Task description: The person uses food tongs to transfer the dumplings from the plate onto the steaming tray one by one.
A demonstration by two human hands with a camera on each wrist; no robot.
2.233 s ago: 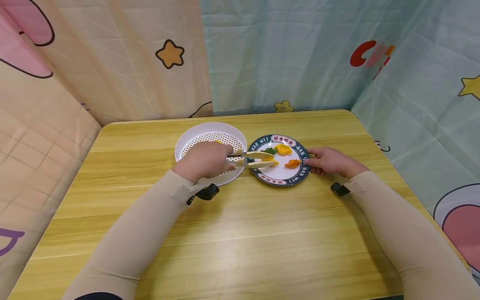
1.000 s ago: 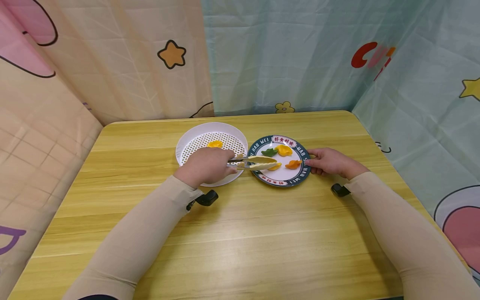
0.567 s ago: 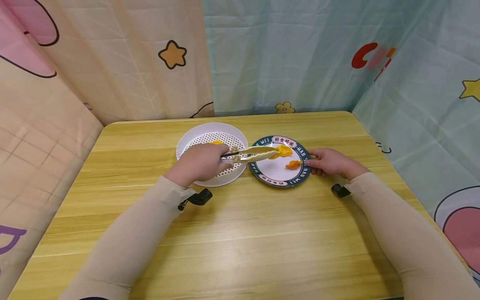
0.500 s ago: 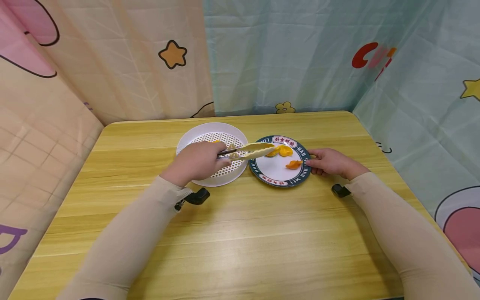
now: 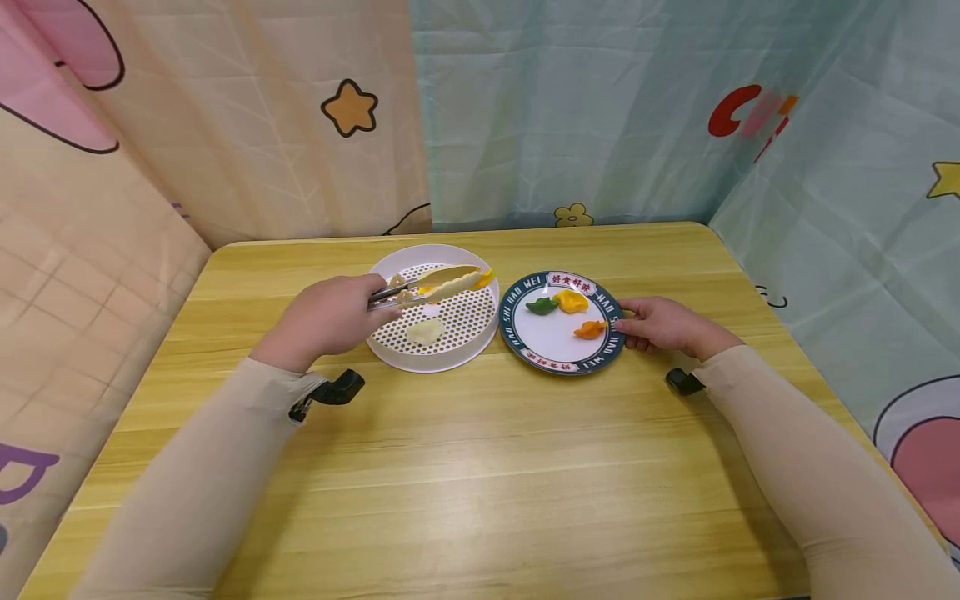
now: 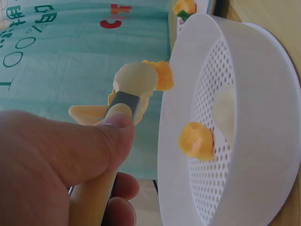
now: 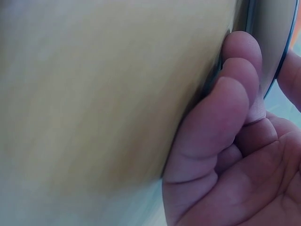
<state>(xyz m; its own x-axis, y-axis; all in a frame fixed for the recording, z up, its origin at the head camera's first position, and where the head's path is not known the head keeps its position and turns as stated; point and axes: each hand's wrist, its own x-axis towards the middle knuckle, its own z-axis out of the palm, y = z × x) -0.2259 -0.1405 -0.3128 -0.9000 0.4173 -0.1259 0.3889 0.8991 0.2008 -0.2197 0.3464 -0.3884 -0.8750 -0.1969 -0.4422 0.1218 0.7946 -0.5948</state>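
- The yellow wooden bench (image 5: 480, 467) carried everything, with patterned fabric curtains (image 5: 562, 108) hanging behind and beside it.
- The round white perforated plastic tray (image 5: 480, 337) sat on the bench just left of the plate, nearly touching it; a pale cream dumpling (image 5: 425, 331) and a yellow dumpling (image 6: 196, 141) lay inside the tray.
- The round white plate with a dark green lettered rim (image 5: 558, 365) held green (image 5: 540, 306), yellow (image 5: 572, 300) and orange (image 5: 589, 328) dumplings.
- The left hand (image 5: 326, 315), left of the plate, was clenched around cream plastic tongs (image 5: 438, 285).
- The tongs' tips pinched an orange-yellow dumpling (image 5: 482, 278) over the tray's far side.
- The right hand (image 5: 663, 325) gripped the plate's right edge with curled fingers (image 7: 235, 80).
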